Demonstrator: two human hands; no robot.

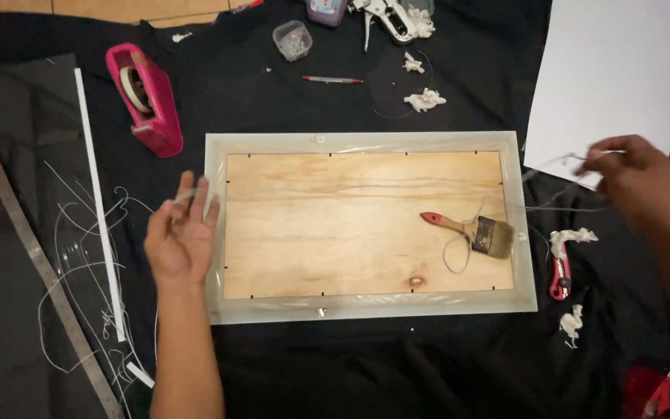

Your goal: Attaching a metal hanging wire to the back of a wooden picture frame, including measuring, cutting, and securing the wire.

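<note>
Clear plastic strip [560, 208] stretches from the pinching right hand [633, 182] across the picture frame's [366, 310] plywood back; left hand [180, 233] fingers spread.

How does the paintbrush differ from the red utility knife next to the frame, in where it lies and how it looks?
The paintbrush lies on the wooden back panel inside the frame; the red utility knife lies off the frame on the black cloth. The paintbrush points slantwise, bristles to the right; the knife lies nearly straight up and down in the picture. The brush handle is bare wood with a red tip; the knife body is all red. Neither hand touches either.
</note>
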